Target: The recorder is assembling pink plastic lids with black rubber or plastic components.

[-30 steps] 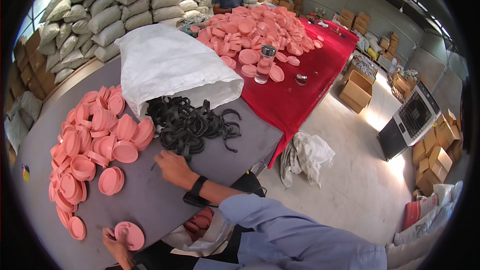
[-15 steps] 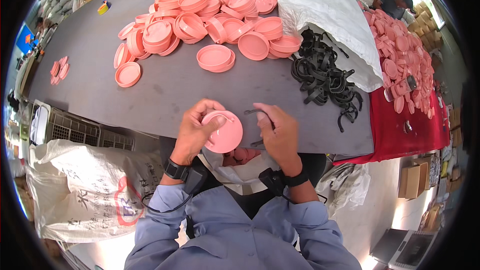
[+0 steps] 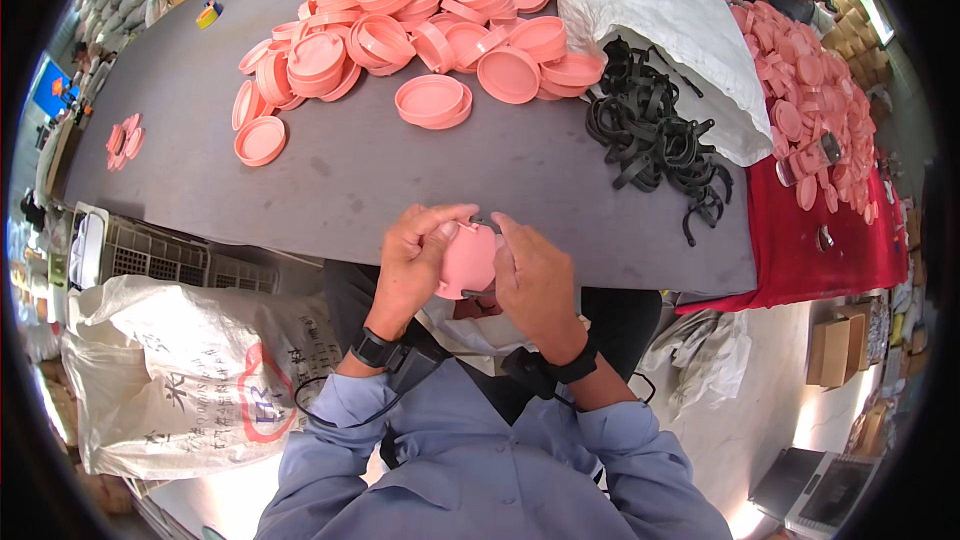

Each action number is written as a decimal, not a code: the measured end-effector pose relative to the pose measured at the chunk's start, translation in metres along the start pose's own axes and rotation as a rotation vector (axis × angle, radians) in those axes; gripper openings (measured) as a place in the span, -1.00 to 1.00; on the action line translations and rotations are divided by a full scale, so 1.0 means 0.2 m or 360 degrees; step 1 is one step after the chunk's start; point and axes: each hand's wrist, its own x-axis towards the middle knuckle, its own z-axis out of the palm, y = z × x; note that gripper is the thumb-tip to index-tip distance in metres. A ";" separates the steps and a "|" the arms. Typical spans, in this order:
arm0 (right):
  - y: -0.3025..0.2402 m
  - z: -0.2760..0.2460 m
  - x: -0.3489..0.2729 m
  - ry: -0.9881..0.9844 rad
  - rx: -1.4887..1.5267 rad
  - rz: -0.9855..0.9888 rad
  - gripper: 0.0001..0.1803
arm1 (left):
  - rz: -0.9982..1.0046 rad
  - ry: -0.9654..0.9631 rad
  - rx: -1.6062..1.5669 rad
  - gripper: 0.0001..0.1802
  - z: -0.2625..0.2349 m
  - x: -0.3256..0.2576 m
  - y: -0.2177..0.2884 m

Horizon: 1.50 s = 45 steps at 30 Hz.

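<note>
1. Head view: I see both hands, left hand (image 3: 415,260) and right hand (image 3: 530,275), pinching one pink lid (image 3: 466,260) at the near tabletop (image 3: 380,190) edge.
2. Round lid, flat face towards me, no long axis.
3. Lid pile (image 3: 430,20) and black rings (image 3: 655,135) lie beyond.

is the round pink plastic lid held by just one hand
No, both the left hand and the right hand clasp the round pink plastic lid above the grey table's edge.
</note>
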 end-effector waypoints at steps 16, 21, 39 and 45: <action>0.03 0.03 -0.07 -0.0038 0.0008 -0.0067 -0.60 | -0.0074 0.0084 -0.0231 -0.75 0.06 -0.03 -0.03; 0.03 0.09 -0.09 0.0001 -0.0082 0.0055 -0.62 | 0.0137 0.0136 0.0306 -0.75 0.06 -0.03 -0.01; -0.01 -0.05 -0.12 -0.0216 0.0261 -0.0617 -0.87 | -0.0270 -0.0108 -0.0702 -0.66 -0.03 -0.04 0.05; 0.02 0.01 -0.15 -0.0158 0.0196 -0.0518 -0.89 | -0.0526 0.0052 -0.0539 -0.68 0.04 -0.09 0.07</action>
